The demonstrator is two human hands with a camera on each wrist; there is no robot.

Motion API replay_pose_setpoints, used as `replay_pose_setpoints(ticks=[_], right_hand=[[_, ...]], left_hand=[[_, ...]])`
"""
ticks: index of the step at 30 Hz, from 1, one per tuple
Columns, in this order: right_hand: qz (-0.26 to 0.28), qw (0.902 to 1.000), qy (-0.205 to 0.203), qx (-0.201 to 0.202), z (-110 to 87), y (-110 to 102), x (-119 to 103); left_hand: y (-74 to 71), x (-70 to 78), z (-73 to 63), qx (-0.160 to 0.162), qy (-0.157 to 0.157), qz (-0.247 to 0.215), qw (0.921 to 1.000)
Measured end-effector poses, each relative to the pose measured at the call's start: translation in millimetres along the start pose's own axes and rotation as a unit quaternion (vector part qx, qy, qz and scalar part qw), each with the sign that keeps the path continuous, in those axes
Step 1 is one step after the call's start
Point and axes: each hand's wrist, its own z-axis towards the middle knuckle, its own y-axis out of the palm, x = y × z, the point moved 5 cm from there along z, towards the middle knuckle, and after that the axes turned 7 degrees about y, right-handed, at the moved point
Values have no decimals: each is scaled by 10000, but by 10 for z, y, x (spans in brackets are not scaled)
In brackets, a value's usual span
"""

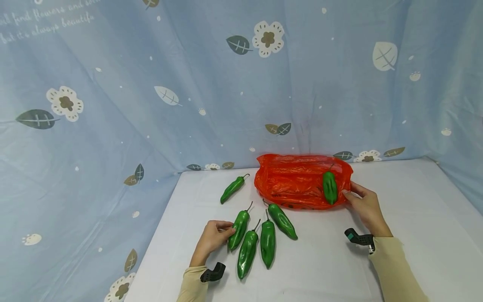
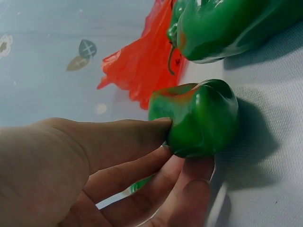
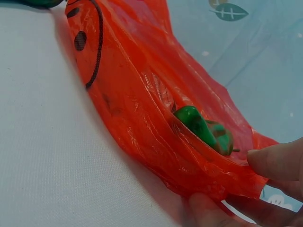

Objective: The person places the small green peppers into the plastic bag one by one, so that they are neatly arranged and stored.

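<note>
Six long green peppers [image 1: 268, 243]: five outside the red plastic bag [image 1: 294, 182], one within it, at a white tabletop [image 1: 320, 268].
Held pepper [image 1: 238, 233]: between thumb and fingers of the left hand [image 1: 212, 240], which pinch it from its left side, stem toward the far edge; whether it is lifted is unclear. The opposed grip probably suits its slick, rounded body.
Three peppers to its right: side by side, stems roughly toward the far edge, the nearest just beside the pinched one; the layout seems to keep each within easy reach.
Lone pepper [image 1: 232, 191]: near the tabletop's far left corner, apart from both hands.
Red plastic bag: along the far edge, its right end pinched by the right hand's [image 1: 367, 212] fingers, presumably to steady thin film and keep the mouth spread.
Bagged pepper [image 1: 330, 188]: inside the bag's right end, just left of those fingers.
</note>
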Motion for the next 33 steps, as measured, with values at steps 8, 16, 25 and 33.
replay_pose_setpoints(ticks=[8,16,25,33], right_hand=[[36,9999,75,-80,9,-10,12],[28,9999,79,-69,3,-10,-10],[-13,9999,96,-77,5,-14,-12],[4,10000,44,-81,-6,-20,-21]], left_hand=[[-22,-24,1,19,-202,-69,9998],[-64,6,7,138,-350,-35,9993],[-93,31,20,227,-352,-150,9990],[-93,75,38,266,-461,-434,9976]])
